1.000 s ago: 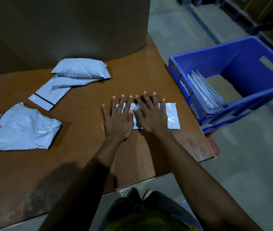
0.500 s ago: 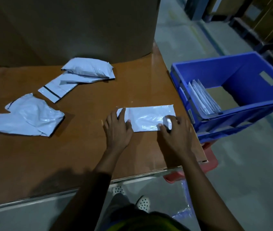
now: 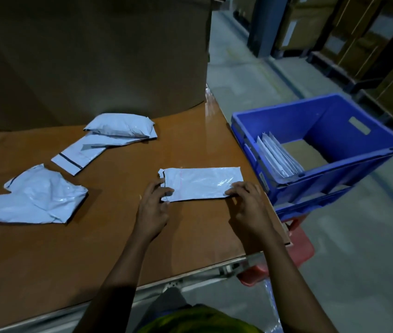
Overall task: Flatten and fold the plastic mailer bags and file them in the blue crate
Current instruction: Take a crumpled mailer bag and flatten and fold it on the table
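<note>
The folded bag (image 3: 202, 183) lies flat on the table (image 3: 118, 236), stretched between the fingers of both hands. The left hand (image 3: 153, 207) pinches its left end and the right hand (image 3: 248, 203) pinches its near right corner, fingers curled. The bag looks light, limp and slick, likely to spring open, so gripping both ends across the fold seems safest. The blue crate (image 3: 286, 116) stands near, beyond the right fingers.

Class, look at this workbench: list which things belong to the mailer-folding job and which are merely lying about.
Job in hand:
folded mailer, pinched by left hand and right hand
crumpled mailer
striped flat mailer
puffy mailer
blue crate holding filed mailers

Lying about:
large cardboard box
red stool under the crate
stacked cartons
</note>
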`<state>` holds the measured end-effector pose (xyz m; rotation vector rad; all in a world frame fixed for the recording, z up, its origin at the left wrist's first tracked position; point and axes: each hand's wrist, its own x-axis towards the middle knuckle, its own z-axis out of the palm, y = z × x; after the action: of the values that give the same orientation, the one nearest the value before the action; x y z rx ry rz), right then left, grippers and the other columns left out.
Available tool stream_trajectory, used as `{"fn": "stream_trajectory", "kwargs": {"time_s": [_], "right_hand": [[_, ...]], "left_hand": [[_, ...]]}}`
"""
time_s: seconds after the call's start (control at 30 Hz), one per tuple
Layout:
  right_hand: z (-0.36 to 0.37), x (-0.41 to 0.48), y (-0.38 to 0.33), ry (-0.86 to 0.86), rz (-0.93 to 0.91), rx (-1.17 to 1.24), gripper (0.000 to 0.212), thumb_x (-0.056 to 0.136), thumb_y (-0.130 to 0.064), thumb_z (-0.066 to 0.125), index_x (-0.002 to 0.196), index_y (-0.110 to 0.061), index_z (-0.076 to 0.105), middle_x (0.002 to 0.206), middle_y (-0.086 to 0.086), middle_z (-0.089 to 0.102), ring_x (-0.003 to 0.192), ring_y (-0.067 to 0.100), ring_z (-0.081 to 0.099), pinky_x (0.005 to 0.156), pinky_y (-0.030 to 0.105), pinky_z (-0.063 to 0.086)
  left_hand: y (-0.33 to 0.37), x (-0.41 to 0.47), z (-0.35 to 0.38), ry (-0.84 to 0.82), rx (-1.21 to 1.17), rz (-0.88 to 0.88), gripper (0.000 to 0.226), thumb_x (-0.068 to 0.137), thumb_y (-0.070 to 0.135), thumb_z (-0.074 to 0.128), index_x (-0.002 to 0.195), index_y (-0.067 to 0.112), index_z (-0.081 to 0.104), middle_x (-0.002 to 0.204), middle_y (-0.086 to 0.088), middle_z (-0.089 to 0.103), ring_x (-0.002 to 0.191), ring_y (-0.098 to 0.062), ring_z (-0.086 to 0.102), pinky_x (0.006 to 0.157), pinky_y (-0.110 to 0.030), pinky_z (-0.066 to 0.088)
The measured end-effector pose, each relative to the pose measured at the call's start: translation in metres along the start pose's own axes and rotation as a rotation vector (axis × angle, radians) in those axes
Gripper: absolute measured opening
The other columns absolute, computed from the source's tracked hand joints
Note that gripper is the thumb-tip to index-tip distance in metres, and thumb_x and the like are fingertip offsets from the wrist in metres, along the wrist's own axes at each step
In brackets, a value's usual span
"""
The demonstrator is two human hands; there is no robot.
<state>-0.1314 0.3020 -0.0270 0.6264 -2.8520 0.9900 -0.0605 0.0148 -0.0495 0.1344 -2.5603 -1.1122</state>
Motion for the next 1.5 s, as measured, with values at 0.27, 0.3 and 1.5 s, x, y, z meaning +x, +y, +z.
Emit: {"fn": "stream_trajectory", "kwargs": {"time_s": [0.27, 0.3, 1.5], "right_hand": [[-0.001, 0.026, 0.004, 0.275, -0.062, -0.063, 0.038, 0.083, 0.017, 0.068, 0.104, -0.014, 0.077, 0.109, 0.003, 0.069, 0.107, 0.017, 0.053, 0.084, 0.025, 0.04], [-0.003, 0.03, 0.002, 0.29, -0.061, -0.03, 0.031, 0.089, 0.01, 0.069, 0.104, -0.016, 0.078, 0.111, 0.001, 0.068, 0.11, 0.015, 0.053, 0.086, 0.027, 0.044], [0.075, 0.044, -0.02, -0.041, 0.108, -0.387, 0.063, 0.103, -0.071, 0.019, 0.161, -0.047, 0.022, 0.173, -0.006, 0.014, 0.161, 0.021, 0.003, 0.129, 0.049, 0.007]], "left_hand": [[-0.024, 0.017, -0.02, -0.103, -0.006, -0.038, 0.024, 0.086, 0.013, 0.083, 0.108, 0.021, 0.078, 0.135, 0.012, 0.06, 0.125, -0.003, 0.052, 0.101, -0.011, 0.038], [-0.025, 0.02, -0.022, -0.076, 0.008, -0.016, 0.019, 0.087, 0.012, 0.082, 0.103, 0.021, 0.079, 0.131, 0.011, 0.063, 0.123, -0.004, 0.053, 0.1, -0.017, 0.042], [-0.006, 0.042, 0.057, -0.221, 0.633, 0.177, 0.065, 0.107, 0.061, 0.014, 0.164, 0.032, 0.019, 0.173, 0.004, 0.01, 0.16, -0.034, 0.0, 0.126, -0.059, 0.005]]}}
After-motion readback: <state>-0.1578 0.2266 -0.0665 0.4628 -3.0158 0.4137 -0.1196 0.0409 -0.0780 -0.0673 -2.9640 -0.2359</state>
